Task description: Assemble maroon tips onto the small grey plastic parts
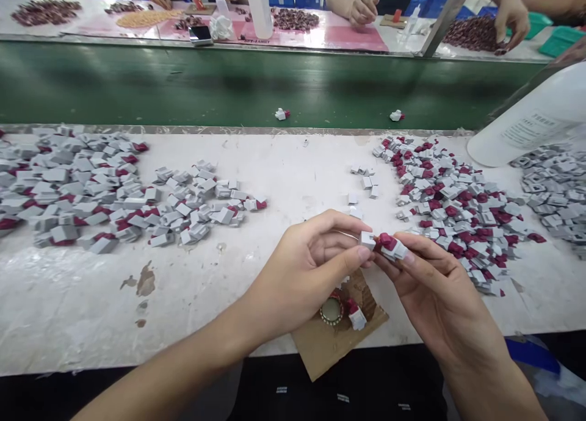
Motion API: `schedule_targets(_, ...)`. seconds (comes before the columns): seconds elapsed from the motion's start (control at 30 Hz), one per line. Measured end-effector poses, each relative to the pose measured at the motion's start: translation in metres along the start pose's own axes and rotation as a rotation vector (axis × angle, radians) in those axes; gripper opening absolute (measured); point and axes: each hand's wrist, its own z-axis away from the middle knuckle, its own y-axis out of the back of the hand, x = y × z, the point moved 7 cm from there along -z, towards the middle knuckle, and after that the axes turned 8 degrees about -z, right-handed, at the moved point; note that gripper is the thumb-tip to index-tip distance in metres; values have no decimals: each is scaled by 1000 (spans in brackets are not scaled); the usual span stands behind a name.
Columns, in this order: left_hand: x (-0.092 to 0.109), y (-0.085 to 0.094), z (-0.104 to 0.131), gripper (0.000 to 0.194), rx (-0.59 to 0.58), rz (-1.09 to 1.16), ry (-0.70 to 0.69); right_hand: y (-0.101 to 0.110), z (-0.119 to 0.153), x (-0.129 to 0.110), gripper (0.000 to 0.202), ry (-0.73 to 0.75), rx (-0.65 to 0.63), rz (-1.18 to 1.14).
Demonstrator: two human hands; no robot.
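Observation:
My left hand (315, 262) pinches a small light-grey plastic block (367, 239) between thumb and fingers. Facing it, my right hand (434, 280) grips a grey and dark-red plastic piece (392, 246), its red end turned toward the block. The two parts meet or nearly meet; I cannot tell whether they touch. Below my hands lies a piece of brown cardboard (320, 351). On it are a bottle cap (331, 310), hollow side up, and another grey and red piece (356, 315). Several loose grey blocks (367, 182) lie just beyond my fingers.
A heap of grey and red pieces (82, 189) spreads at left, another (458, 207) at right. A white bottle (526, 119) stands beside more grey parts (558, 189). Two pieces (396, 115) sit on the green belt (229, 85). Across it, other people's hands (364, 7) work.

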Motion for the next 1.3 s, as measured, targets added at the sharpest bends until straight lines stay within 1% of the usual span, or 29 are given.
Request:
schedule_targets(0.17, -2, 2, 0, 21, 5, -11, 0, 1, 0, 0, 13, 3, 34, 33)
schedule_targets(0.27, -1, 3, 0, 18, 22, -79, -50, 0, 0, -4, 12, 45, 35, 85)
schedule_targets(0.33, 3, 4, 0, 13, 46, -145, -108, -3, 0, -8, 11, 83, -5, 154)
schedule_targets(0.43, 9, 3, 2, 10, 52, -228, -174, -5, 2, -11, 16, 119, -87, 221)
schedule_targets(0.57, 17, 3, 5, 7, 30, -270, -208, -4, 0, -11, 19, 135, -152, 221)
schedule_targets(0.67, 26, 6, 8, 7, 31, -369, -256, -10, -4, -10, 20, 146, -196, 219)
schedule_targets(0.73, 31, 10, 9, 11, 42, -462, -292, -16, -8, -11, 20, 152, -218, 237)
schedule_targets(0.8, 34, 17, 9, 14, 55, -532, -297, -23, -15, -14, 16, 151, -234, 307)
schedule_targets(0.87, 35, 29, 10, 14, 70, -580, -268, -33, -27, -18, 13, 144, -274, 462)
schedule_targets(0.9, 36, 37, 11, 13, 89, -614, -242, -39, -37, -21, 15, 156, -298, 562)
schedule_targets(1.0, 41, 70, 21, 10, 205, -802, -162, -64, -80, -30, 26, 252, -339, 893)
schedule_targets(1.07, 46, 93, 33, 8, 287, -954, -126, -93, -120, -29, 32, 319, -336, 1077)
schedule_targets(1.1, 48, 103, 39, 9, 313, -1016, -111, -111, -142, -24, 34, 336, -344, 1119)
schedule_targets(1.2, 46, 127, 56, 11, 330, -1142, -55, -178, -204, 5, 37, 355, -412, 1202)
schedule_targets(1.3, 38, 140, 66, 17, 325, -1212, -28, -243, -252, 44, 36, 371, -477, 1298)
